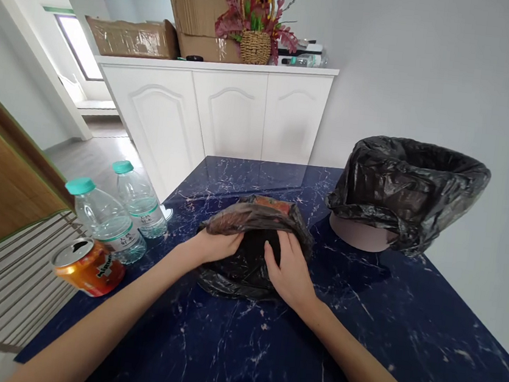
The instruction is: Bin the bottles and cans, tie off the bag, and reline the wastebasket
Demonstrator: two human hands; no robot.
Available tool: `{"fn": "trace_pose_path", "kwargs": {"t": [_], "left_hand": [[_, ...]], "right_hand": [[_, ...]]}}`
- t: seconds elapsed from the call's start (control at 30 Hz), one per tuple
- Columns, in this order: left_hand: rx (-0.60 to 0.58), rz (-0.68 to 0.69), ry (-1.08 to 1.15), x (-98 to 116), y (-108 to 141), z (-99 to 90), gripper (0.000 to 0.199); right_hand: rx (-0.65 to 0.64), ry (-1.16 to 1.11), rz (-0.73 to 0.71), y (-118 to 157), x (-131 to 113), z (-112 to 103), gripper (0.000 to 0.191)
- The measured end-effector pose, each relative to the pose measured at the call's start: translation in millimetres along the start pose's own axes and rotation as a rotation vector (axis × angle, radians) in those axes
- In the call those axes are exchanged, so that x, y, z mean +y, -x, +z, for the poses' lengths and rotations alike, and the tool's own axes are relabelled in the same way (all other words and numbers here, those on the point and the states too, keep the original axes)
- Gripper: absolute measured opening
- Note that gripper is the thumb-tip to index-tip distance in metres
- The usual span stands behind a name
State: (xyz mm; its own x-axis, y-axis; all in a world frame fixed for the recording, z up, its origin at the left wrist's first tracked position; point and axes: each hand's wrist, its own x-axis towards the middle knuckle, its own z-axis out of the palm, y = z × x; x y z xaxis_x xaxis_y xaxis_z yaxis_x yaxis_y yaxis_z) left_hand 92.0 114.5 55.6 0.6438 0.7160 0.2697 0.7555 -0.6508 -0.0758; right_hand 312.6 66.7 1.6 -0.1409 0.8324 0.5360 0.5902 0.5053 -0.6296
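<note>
A black plastic bag (245, 276) lies in the middle of the blue marbled table (236, 348), its mouth open towards me and something reddish showing at its far edge. My left hand (218, 247) grips the bag's upper left rim, the fingertips partly under the plastic. Inside the opening is my right hand (289, 271), thumb apart from the fingers, whose tips are hidden under the upper rim; whether they pinch the plastic cannot be made out. To the right stands a bin (362, 234) lined with another black bag (388, 188).
Two bottles with teal caps (108, 223) (140, 202) and an orange can (90, 264) stand at the table's left edge, beside a wire rack (9, 285). Behind the table, a white cabinet (231, 108) carries cardboard boxes (134, 39) and a flower basket (255, 47).
</note>
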Motion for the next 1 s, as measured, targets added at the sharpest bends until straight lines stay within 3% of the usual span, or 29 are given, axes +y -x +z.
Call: {"fn": "trace_pose_path", "kwargs": {"t": [0.27, 0.47, 0.6, 0.77, 0.87, 1.0], "left_hand": [[-0.106, -0.11, -0.029, -37.3, -84.7, 15.8, 0.04], [-0.242, -0.147, 0.003, -47.2, -114.2, 17.4, 0.068], [-0.314, -0.174, 0.026, -42.7, -115.3, 17.1, 0.074], [-0.312, -0.233, 0.025, -23.8, -100.5, 8.8, 0.065], [-0.304, -0.241, 0.044, -5.2, -83.2, -10.8, 0.065], [-0.206, -0.112, 0.09, 24.5, -49.1, -58.4, 0.074]], "right_hand": [[0.131, 0.039, 0.085, -21.2, 25.4, -15.3, 0.057], [0.141, 0.03, 0.109, -25.5, 37.9, -15.0, 0.063], [0.125, -0.015, 0.152, -26.2, 45.0, -12.8, 0.065], [0.139, -0.152, 0.267, -28.8, 49.9, -15.1, 0.069], [0.165, -0.19, 0.315, -29.9, 52.4, -16.9, 0.072], [0.198, -0.206, 0.36, -30.9, 58.9, -16.8, 0.077]]}}
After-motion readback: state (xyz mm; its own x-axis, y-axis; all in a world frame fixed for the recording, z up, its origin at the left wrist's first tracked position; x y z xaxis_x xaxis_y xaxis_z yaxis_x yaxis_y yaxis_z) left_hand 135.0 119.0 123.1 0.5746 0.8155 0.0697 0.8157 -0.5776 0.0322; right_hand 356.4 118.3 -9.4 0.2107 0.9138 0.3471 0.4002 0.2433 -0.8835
